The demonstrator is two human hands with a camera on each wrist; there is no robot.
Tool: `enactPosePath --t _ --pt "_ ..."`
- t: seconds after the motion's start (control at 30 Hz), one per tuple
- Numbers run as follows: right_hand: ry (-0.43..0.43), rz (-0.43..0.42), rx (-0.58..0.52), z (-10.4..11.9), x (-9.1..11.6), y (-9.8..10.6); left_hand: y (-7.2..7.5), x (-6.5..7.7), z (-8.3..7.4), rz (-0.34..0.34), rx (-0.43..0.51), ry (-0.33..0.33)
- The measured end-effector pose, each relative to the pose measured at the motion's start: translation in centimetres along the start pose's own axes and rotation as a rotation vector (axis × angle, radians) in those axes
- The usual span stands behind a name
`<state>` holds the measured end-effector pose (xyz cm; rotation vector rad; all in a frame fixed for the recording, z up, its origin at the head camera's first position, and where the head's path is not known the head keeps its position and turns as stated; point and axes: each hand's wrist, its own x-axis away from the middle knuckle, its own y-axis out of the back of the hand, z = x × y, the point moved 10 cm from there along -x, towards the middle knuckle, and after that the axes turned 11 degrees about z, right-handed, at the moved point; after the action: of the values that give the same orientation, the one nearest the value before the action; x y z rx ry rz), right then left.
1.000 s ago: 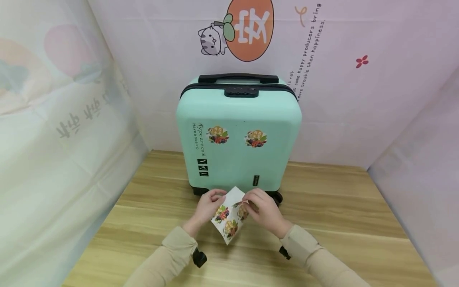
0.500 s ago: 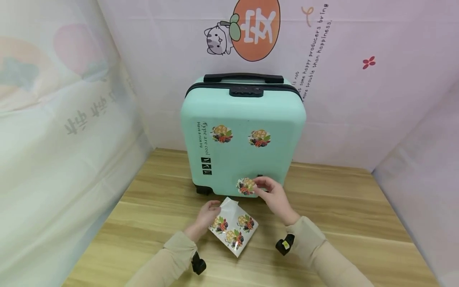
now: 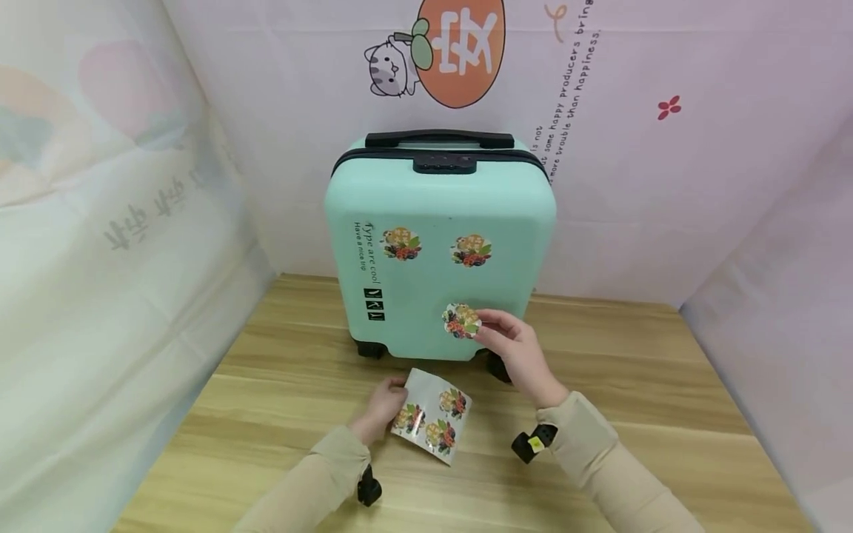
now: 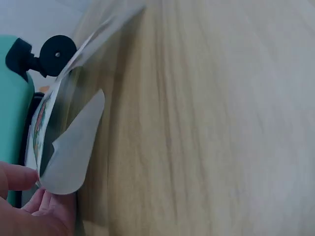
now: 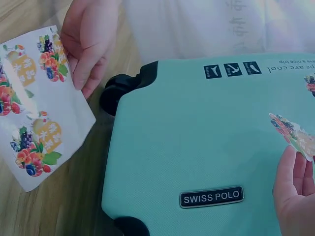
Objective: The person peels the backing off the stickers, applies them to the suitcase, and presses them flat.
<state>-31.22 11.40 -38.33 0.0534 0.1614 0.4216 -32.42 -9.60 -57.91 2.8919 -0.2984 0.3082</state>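
A mint-green suitcase (image 3: pixel 406 296) stands upright, its front bearing two round fruit stickers, one at the left (image 3: pixel 401 243) and one at the right (image 3: pixel 472 250). My right hand (image 3: pixel 518 352) pinches a loose fruit sticker (image 3: pixel 460 320) by its right edge, in front of the lower part of the case. Lower down, my left hand (image 3: pixel 383 407) holds a white sticker sheet (image 3: pixel 424 386) by its left edge, between thumb and fingers. Three fruit stickers show on this sheet in the right wrist view. A curled flap of backing paper (image 4: pixel 74 147) hangs behind it in the left wrist view.
The case stands on a wood-grain table (image 3: pixel 280 355) with printed cloth (image 3: pixel 620 185) behind and at both sides. Black wheels (image 3: pixel 498 366) stick out at its base. A black SWISS POLO label (image 5: pixel 211 196) sits low on its front. Black cameras are strapped to both wrists.
My right hand has peeled a sticker off the sheet and lifted it up to the front of the suitcase. My left hand has kept the sheet, which has swung round slightly.
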Motion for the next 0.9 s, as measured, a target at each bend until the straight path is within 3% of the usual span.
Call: enactPosePath --t 0.1,0.2,0.5,0.7,0.9 --pt "0.003 -0.006 -0.014 0.2 -0.2 0.1 0.4 -0.1 -0.6 -0.009 -0.115 -0.006" --pt "0.004 -0.004 -0.041 0.4 -0.2 0.0 0.5 0.0 -1.3 0.006 -0.169 -0.028" --pt "-0.010 -0.009 -0.116 1.2 0.2 -0.7 2.0 1.4 -3.3 0.002 -0.226 -0.084" --pt "-0.039 0.039 -0.099 1.0 0.1 -1.8 3.6 3.4 -8.4 -0.030 -0.191 -0.184" --pt "-0.078 0.092 -0.018 0.5 0.6 -1.8 3.8 5.4 -15.5 -0.011 -0.194 -0.425"
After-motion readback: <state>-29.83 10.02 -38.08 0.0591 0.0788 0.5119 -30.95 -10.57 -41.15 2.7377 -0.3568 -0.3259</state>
